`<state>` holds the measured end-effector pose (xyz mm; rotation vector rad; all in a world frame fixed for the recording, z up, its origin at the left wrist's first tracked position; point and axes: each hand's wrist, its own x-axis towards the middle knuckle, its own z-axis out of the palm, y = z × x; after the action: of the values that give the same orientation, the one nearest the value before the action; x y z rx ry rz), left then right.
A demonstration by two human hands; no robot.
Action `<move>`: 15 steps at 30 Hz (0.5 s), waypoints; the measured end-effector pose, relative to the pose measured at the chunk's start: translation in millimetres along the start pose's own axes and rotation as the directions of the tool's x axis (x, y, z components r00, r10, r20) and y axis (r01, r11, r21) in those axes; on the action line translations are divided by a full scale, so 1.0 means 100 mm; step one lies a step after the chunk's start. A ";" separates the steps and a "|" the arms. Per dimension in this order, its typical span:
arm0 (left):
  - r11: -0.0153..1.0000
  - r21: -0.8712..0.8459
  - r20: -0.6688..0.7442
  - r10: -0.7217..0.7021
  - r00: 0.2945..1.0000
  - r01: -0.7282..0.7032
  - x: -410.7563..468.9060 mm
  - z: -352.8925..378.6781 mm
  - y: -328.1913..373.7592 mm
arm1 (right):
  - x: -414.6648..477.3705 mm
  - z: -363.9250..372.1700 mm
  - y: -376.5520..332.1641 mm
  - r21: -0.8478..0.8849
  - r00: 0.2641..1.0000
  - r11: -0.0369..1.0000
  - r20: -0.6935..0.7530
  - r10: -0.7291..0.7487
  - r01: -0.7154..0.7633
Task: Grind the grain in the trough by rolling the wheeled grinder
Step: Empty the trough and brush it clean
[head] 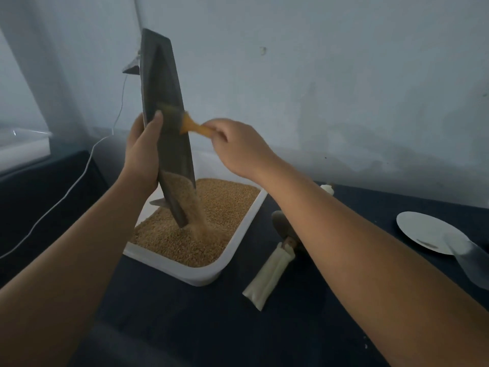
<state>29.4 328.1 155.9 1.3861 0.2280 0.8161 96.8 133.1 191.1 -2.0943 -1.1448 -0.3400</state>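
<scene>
Your left hand [143, 152] grips the steeply tilted trough [169, 83] and your right hand [235, 147] pinches the brush [190, 125], so the grain [177, 186] lies below both sets of fingers, down the trough's long axis.

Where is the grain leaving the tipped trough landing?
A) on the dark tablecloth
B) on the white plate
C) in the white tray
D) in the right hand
C: the left hand holds the trough steeply tipped while the right hand sweeps it with a brush, and grain streams off its lower end into the white tray.
</scene>
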 end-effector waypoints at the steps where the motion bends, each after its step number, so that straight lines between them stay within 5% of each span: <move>1: 1.000 0.019 0.014 0.014 1.000 -0.015 0.00 0.00 0.02 | 0.01 -0.05 0.02 0.044 0.996 0.999 -0.085 0.007 -0.004; 4: 0.996 0.078 0.051 0.033 0.998 -0.037 -0.04 0.02 0.05 | 0.08 -0.15 -0.02 0.105 0.965 0.994 -0.262 0.027 0.001; 6: 0.994 0.094 0.072 0.046 0.996 -0.053 -0.08 0.06 0.04 | 0.12 -0.11 -0.07 0.069 0.969 0.997 -0.243 0.038 -0.022; 10: 0.995 0.071 0.067 0.063 0.996 -0.068 -0.12 0.15 0.03 | -0.06 0.10 0.00 -0.049 1.000 0.999 0.021 0.001 0.000; 15: 0.991 0.090 0.033 0.099 0.995 -0.101 -0.09 0.16 0.07 | -0.38 0.00 0.22 -0.245 0.945 0.969 0.323 0.052 0.030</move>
<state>29.9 309.6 162.6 1.5037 0.1765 0.8771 92.7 101.9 160.6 -2.4426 -1.3372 -0.1350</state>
